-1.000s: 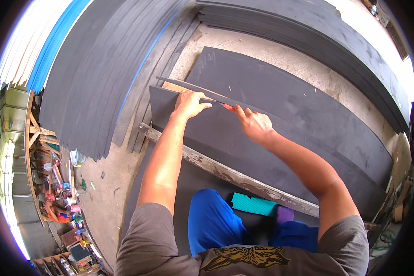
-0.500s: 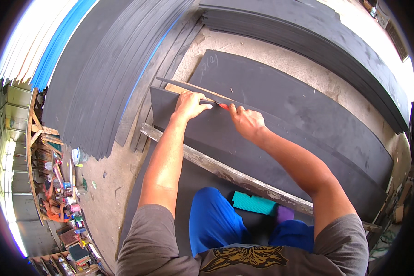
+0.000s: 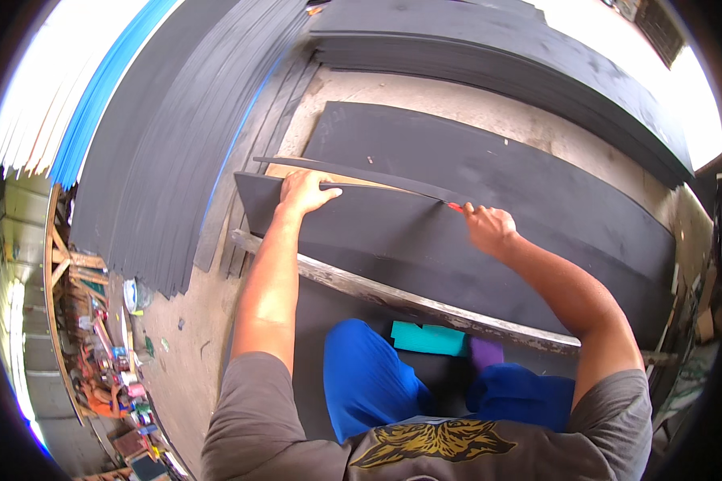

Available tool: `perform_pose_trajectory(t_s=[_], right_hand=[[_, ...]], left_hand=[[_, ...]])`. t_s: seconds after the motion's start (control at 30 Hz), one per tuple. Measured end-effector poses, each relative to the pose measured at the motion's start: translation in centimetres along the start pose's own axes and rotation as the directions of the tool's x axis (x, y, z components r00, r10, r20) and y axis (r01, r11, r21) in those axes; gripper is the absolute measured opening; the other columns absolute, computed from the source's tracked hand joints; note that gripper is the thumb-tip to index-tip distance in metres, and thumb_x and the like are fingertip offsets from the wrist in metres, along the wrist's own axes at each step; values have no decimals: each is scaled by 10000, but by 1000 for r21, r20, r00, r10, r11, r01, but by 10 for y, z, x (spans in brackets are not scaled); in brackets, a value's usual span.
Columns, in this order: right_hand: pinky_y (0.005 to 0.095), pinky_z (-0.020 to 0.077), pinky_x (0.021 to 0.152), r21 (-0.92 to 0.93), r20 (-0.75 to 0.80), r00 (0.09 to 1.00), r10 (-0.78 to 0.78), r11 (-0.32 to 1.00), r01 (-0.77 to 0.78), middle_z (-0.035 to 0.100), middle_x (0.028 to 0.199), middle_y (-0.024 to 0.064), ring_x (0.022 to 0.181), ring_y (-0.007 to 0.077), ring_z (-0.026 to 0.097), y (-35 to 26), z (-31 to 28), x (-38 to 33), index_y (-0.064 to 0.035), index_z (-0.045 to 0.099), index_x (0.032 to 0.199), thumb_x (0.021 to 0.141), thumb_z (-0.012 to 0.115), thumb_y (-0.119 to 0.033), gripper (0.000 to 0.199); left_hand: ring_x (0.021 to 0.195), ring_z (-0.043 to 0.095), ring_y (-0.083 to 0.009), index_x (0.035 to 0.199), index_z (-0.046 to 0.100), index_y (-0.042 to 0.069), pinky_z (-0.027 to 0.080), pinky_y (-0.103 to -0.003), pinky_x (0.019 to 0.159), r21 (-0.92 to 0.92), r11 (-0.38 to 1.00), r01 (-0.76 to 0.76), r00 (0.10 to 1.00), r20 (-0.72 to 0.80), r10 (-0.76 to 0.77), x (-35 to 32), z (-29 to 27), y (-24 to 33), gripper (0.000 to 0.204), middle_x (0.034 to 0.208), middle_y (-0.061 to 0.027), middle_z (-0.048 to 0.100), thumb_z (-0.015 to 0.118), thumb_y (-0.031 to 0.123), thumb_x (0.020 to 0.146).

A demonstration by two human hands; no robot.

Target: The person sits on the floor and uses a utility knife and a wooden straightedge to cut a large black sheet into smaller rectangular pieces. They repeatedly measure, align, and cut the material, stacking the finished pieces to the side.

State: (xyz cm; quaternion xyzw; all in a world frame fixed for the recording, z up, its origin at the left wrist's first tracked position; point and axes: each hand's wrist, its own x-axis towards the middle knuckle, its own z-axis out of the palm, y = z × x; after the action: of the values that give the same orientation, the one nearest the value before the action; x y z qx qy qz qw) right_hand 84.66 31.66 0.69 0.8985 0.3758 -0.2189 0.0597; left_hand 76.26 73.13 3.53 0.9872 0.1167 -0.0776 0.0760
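My right hand [image 3: 490, 229] is closed round a red-handled cutting knife [image 3: 454, 207], whose tip sits at the end of a long slit in a black sheet [image 3: 377, 224]. Left of the blade the slit gapes, parting a narrow black strip [image 3: 337, 167] from the wider piece. A light wooden board [image 3: 284, 169] shows in the gap. My left hand [image 3: 303, 192] grips the wider piece by its cut edge, thumb on top and fingers partly hidden.
A weathered wooden beam [image 3: 393, 295] crosses between the sheet and my knees. Stacked black sheets stand at the left [image 3: 160, 144] and far right [image 3: 537, 88]. Near my feet lies a teal piece [image 3: 430, 338]. Clutter and a person in orange [image 3: 104, 401] appear at the lower left.
The knife in my right hand has travelled rightward along the sheet, lengthening the slit. My left hand keeps its hold near the sheet's left end. The whole view has shifted slightly.
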Motion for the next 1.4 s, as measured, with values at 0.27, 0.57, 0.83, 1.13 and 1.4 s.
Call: perform_pose_trajectory(t_s=[0.27, 0.57, 0.83, 1.13, 1.4], right_hand=[[445, 635, 717, 82, -179, 984, 11, 997, 4, 721, 1083, 189, 922, 350, 776, 34, 6, -72, -4, 499, 1385, 955, 600, -75, 448], [478, 628, 713, 86, -232, 969, -87, 990, 109, 698, 1140, 208, 925, 360, 770, 8, 0, -67, -7, 420, 1519, 998, 552, -100, 546], [471, 633, 719, 88, -284, 952, -112, 986, 142, 696, 1165, 212, 930, 361, 772, -16, 0, -44, 11, 431, 1515, 998, 551, -105, 544], [429, 635, 684, 21, -261, 960, -100, 994, 110, 732, 1052, 198, 917, 332, 780, -25, -5, -37, 59, 490, 1414, 1003, 548, -105, 447], [398, 634, 772, -23, -194, 981, 19, 999, -24, 760, 1068, 162, 971, 318, 779, 24, 11, -80, 26, 543, 1302, 1009, 564, -129, 331]], left_hand=[[1157, 697, -372, 1164, 787, 109, 532, -478, 1005, -66, 987, -144, 984, 100, 150, 13, 43, 119, 590, 1155, -182, 769, 824, 579, 808], [1113, 715, -343, 1144, 796, 126, 517, -463, 1024, -150, 971, -188, 981, -74, 178, -11, 57, 139, 499, 1089, -154, 784, 859, 492, 810], [1020, 736, -326, 1111, 802, 128, 540, -454, 965, -139, 967, -216, 966, -175, 190, -17, 61, 133, 448, 959, -135, 783, 861, 465, 821], [944, 730, -315, 1084, 800, 124, 533, -457, 935, -158, 962, -221, 965, -179, 192, -20, 63, 133, 423, 837, -108, 748, 856, 456, 829], [1042, 710, -346, 1105, 795, 146, 519, -470, 1000, -115, 975, -190, 974, -146, 172, -27, 55, 135, 416, 942, -141, 762, 837, 469, 847]])
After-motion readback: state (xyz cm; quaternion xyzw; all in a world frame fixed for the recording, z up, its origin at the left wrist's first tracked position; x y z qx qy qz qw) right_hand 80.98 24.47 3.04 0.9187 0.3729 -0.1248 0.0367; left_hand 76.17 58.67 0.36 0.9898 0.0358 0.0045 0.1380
